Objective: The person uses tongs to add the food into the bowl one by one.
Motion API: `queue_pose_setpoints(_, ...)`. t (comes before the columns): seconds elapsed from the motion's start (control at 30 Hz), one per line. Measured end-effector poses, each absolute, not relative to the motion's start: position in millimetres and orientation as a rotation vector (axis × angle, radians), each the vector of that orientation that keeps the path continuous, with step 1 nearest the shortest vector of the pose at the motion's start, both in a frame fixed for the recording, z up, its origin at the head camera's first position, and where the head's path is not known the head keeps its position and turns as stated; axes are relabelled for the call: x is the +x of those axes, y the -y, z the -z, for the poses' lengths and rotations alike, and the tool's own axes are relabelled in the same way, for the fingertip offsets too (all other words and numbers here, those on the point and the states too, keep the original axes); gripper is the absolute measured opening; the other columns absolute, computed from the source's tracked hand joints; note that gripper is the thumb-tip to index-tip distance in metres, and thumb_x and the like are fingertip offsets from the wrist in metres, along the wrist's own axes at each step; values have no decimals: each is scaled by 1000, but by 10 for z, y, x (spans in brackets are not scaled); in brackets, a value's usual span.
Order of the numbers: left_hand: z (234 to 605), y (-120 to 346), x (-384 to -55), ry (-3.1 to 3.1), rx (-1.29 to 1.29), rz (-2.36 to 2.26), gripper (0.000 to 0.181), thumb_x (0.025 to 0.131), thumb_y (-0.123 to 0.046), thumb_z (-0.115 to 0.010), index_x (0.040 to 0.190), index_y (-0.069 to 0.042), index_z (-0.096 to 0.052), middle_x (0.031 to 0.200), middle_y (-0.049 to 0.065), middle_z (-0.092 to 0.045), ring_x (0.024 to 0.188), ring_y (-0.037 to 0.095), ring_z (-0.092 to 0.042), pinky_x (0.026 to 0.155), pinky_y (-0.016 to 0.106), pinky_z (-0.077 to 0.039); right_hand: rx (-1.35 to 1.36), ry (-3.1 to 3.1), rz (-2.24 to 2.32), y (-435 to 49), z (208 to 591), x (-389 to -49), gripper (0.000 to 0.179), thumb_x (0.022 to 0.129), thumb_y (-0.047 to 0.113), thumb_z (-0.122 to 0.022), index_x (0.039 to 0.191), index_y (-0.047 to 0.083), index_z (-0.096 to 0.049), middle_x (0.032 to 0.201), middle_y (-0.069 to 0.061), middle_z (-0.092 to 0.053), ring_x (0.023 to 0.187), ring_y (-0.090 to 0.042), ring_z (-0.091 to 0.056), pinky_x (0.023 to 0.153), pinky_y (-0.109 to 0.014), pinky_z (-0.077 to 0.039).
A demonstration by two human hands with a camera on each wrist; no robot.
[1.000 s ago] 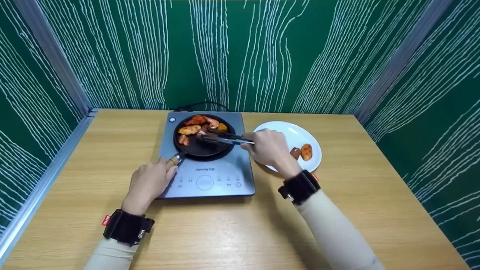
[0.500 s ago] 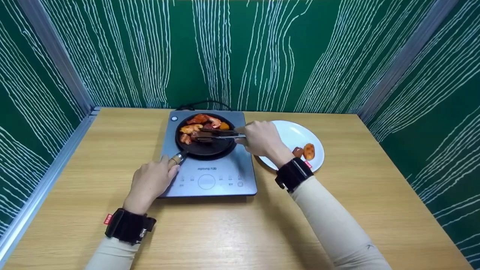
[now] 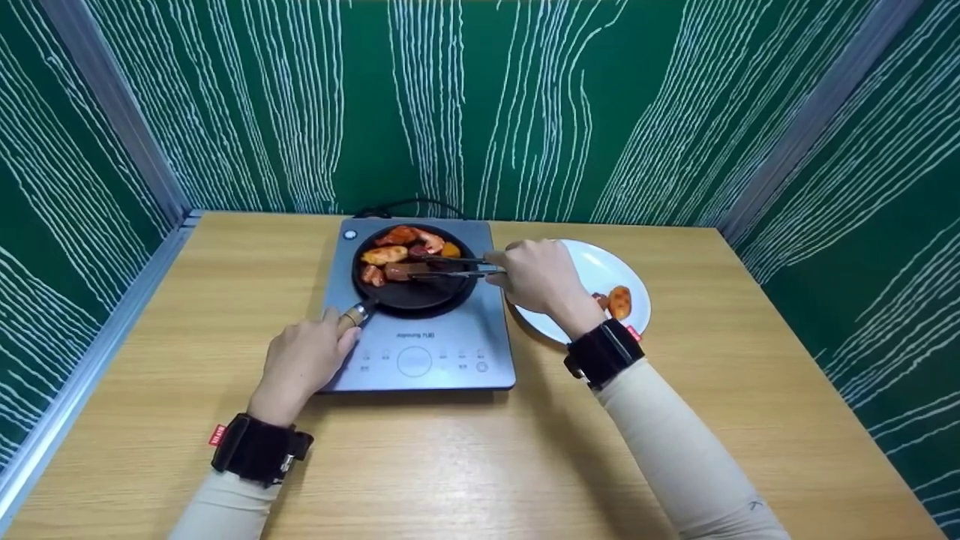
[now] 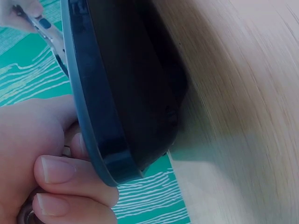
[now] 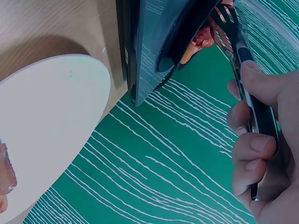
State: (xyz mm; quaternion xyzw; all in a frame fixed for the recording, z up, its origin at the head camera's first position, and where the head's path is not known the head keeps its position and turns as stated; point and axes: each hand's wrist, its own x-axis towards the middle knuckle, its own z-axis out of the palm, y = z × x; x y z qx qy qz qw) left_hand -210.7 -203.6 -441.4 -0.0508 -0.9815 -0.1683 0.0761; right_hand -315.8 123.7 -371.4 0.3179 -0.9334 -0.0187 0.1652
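Note:
My left hand (image 3: 304,360) grips the wooden handle (image 3: 349,321) of a small black frying pan (image 3: 409,298). In my right hand (image 3: 536,276) I hold metal tongs (image 5: 262,119) with dark, fork-like ends, reaching across the pan from the right. A brown chunk of meat (image 3: 403,271) lies at the tongs' tips. Around it in the pan are a browned yellow-orange piece (image 3: 385,256), a small reddish chunk (image 3: 372,275), a red piece (image 3: 397,235), a shrimp (image 3: 430,241) and an orange piece (image 3: 451,250). The left wrist view shows mostly the cooktop's edge.
The pan sits on a grey induction cooktop (image 3: 375,375) with a cable (image 3: 412,201) behind it. To the right, a white oval plate (image 3: 596,259) carries an oval browned piece (image 3: 620,302) and a brown chunk (image 5: 6,170). Green patterned walls (image 3: 637,172) enclose the wooden table (image 3: 720,315).
The tongs swing left with the brown chunk, then back slightly right, their arms now farther apart. The chunk lies beside the small reddish one. My left hand stays on the handle.

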Motion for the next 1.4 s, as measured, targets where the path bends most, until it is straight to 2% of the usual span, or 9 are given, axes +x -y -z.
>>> queue_pose_setpoints(0.2, 4410, 2018, -2107, 2948, -147, 503, 37, 108, -37, -61, 104, -1, -57, 73, 14, -53, 60, 32, -56, 53, 46, -47, 882, 2617, 64, -1233, 3741, -3157, 31, 99, 34, -77, 126, 19, -80, 82, -7, -69, 56, -20, -44, 48, -35, -34)
queue_pose_setpoints(0.4, 4411, 2010, -2091, 2936, -155, 478, 36, 108, -35, -62, 104, 0, -58, 72, 15, -53, 59, 33, -57, 52, 49, -47, 881, 2583, 46, -1328, 3722, -3072, 27, 99, 32, -77, 122, 18, -79, 84, -8, -71, 58, -23, -52, 49, -42, -44)
queue_pose_setpoints(0.57, 4394, 2005, -2093, 2944, -162, 483, 36, 108, -35, -62, 104, 1, -58, 73, 14, -52, 60, 32, -56, 52, 48, -46, 817, 2606, -79, -1671, 3669, -2891, 26, 99, 34, -77, 120, 18, -78, 80, -5, -69, 64, -24, -59, 53, -45, -48)
queue_pose_setpoints(0.73, 4379, 2017, -2114, 2948, -168, 484, 36, 108, -36, -61, 104, 0, -57, 73, 14, -53, 59, 32, -55, 51, 45, -45, 632, 2738, -278, -2163, 3652, -2679, 26, 103, 37, -71, 119, 16, -74, 76, 2, -70, 73, -26, -65, 57, -46, -45)
queue_pose_setpoints(0.93, 4396, 2052, -2111, 2969, -154, 471, 37, 108, -37, -60, 107, 0, -57, 74, 15, -53, 60, 32, -55, 52, 44, -45, 423, 2881, -429, -2593, 3701, -2474, 27, 108, 38, -63, 111, 12, -71, 75, -4, -59, 65, -24, -53, 60, -38, -36)
queue_pose_setpoints(1.03, 4404, 2057, -2109, 2971, -151, 471, 37, 108, -37, -60, 106, 0, -57, 74, 15, -53, 60, 31, -55, 52, 44, -44, 335, 2943, -449, -2740, 3744, -2406, 32, 108, 40, -63, 109, 9, -71, 77, -6, -57, 67, -24, -52, 62, -37, -34)
queue_pose_setpoints(1.23, 4407, 2048, -2107, 2970, -145, 481, 37, 108, -37, -60, 105, 0, -56, 73, 15, -53, 60, 31, -56, 51, 44, -44, 173, 3078, -433, -2931, 3764, -2314, 38, 107, 39, -60, 117, 4, -72, 81, -9, -58, 73, -27, -53, 61, -38, -34)
queue_pose_setpoints(1.4, 4430, 2038, -2104, 2945, -156, 470, 36, 108, -36, -61, 100, -1, -56, 70, 14, -51, 58, 31, -54, 50, 45, -43, 55, 3189, -507, -3044, 3752, -2272, 45, 108, 45, -55, 116, 3, -70, 79, -7, -58, 69, -24, -54, 58, -36, -37)
